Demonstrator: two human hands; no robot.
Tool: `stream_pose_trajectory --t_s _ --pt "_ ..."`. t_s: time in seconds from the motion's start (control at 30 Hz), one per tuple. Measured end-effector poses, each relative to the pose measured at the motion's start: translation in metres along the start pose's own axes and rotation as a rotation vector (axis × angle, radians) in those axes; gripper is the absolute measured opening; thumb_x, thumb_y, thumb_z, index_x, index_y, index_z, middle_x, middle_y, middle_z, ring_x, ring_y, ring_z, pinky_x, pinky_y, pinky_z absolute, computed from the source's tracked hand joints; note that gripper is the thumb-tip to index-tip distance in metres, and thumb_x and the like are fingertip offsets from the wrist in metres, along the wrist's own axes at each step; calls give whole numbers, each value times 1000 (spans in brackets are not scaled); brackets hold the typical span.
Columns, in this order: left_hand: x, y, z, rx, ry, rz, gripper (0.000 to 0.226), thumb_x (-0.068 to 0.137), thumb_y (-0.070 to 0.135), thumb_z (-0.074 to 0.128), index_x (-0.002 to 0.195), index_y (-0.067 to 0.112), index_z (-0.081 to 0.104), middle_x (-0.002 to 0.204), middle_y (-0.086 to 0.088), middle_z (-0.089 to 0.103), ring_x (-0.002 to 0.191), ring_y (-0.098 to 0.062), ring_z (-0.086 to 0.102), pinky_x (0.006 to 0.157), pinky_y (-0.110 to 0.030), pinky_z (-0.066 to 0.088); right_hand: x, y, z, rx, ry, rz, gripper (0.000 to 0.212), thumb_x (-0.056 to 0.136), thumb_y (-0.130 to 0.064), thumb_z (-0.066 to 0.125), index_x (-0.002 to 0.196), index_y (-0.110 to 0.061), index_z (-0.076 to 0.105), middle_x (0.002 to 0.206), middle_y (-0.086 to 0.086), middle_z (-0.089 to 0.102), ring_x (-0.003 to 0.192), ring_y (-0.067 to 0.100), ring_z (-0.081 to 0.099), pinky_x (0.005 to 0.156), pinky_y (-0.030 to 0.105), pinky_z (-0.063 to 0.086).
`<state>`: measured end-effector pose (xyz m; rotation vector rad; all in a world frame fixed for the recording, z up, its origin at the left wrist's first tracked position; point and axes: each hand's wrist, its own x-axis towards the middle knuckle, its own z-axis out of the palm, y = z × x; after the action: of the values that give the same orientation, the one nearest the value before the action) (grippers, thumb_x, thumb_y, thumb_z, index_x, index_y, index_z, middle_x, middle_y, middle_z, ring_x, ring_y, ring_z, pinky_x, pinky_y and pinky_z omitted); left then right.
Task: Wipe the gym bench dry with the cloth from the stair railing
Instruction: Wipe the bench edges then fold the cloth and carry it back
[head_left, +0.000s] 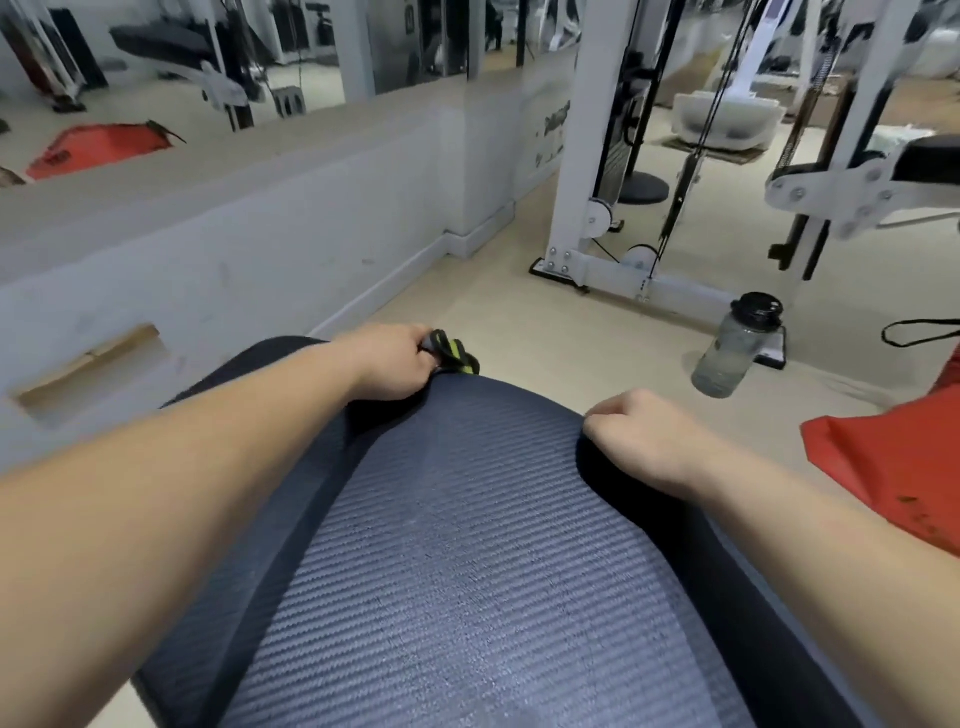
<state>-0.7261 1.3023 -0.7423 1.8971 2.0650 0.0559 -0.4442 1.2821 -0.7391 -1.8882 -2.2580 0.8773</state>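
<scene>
Head view shows a ribbed blue mat (467, 571) draped over what appears to be the gym bench (218, 597), filling the lower centre of the frame. The left hand (392, 361), at centre frame, is closed on the mat's far edge together with a black-and-green strap (452, 353). The right hand (641, 436), right of centre, is curled shut, pinching the mat's right edge.

No cloth or stair railing is visible, so wiping seems not yet begun; clearing the mat looks like the step in hand. To do it well, both hands should lift evenly and carry the mat clear so the padding underneath is fully exposed.

A water bottle (737, 345) stands on the floor at right, close to a cable machine (582, 156); a red bag (893, 467) lies at the right edge. Either could catch a swinging mat.
</scene>
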Motion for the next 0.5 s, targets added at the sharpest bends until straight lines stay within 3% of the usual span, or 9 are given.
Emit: stream_pose_trajectory --t_s 0.1,0.17,0.2,0.23,0.3,0.37,0.43,0.5 --pt "-7 44 14 46 16 59 33 99 39 39 128 32 54 132 -7 65 121 -35 57 94 -40 45 -12 5 -12 91 -18 -10 29 87 -26 50 64 -23 67 82 3 71 90 28 65 78 34 50" --pt "-12 77 22 79 -1 102 32 100 40 38 127 32 53 132 -6 64 122 -35 56 97 -44 44 -25 16 -20 154 -9 7 28 95 -15 51 104 -20 77 117 4 73 117 25 63 92 25 43" --pt "-16 96 26 92 -16 134 30 100 41 38 124 32 53 132 -6 64 122 -35 55 99 -45 43 -33 23 -24 143 5 15 35 97 -12 49 123 -13 72 131 6 69 128 24 59 97 23 38" --pt "-20 117 33 107 -29 176 28 100 41 38 121 33 53 132 -5 64 123 -34 54 101 -46 41 -42 33 -28 110 25 13 37 98 -11 48 128 -10 69 133 7 68 129 25 59 98 23 38" --pt "-33 168 51 123 -74 285 25 98 41 38 117 36 54 133 -5 64 125 -34 53 103 -48 38 -60 55 -33 -11 76 4 28 94 -13 48 101 -11 75 104 11 75 105 31 67 82 28 48" --pt "-56 225 75 135 -128 398 25 97 37 39 118 36 53 135 -4 64 126 -33 53 106 -49 37 -82 80 -43 -141 103 78 23 91 -17 50 72 -13 62 74 10 64 79 34 62 59 32 43" --pt "-79 269 93 145 -147 474 25 97 35 41 120 33 52 136 -5 62 127 -33 51 107 -51 35 -108 108 -55 -226 144 177 24 89 -23 52 67 -16 56 73 8 61 76 34 59 55 32 39" --pt "-89 284 99 158 -139 516 26 99 34 41 122 30 51 138 -6 60 127 -33 51 107 -51 36 -136 134 -64 -235 155 219 23 89 -25 50 68 -21 60 80 6 66 83 33 63 64 32 43"
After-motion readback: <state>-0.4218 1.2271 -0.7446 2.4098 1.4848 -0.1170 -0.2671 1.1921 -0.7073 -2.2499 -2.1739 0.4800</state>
